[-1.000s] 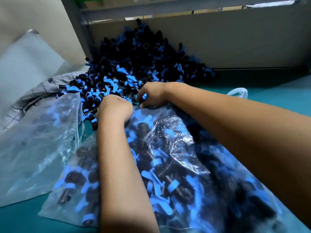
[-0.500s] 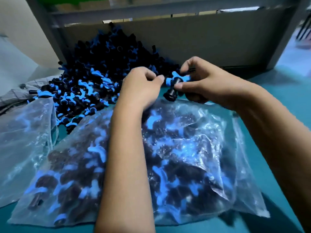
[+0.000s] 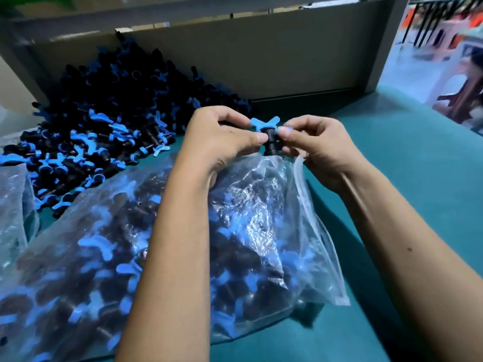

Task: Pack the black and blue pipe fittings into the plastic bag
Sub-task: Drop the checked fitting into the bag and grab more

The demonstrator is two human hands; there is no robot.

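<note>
Both hands pinch one black and blue fitting (image 3: 269,134) between them, left hand (image 3: 224,137) and right hand (image 3: 317,145) on either side, just above the filled plastic bag (image 3: 261,218); the loose pile of fittings (image 3: 104,121) lies behind-left

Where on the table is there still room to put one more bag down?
The roomiest bare patch is the teal table to the right of the plastic bag and the right hand, up to the grey back board. The left is crowded: the pile of fittings and a second bag fill it.
</note>
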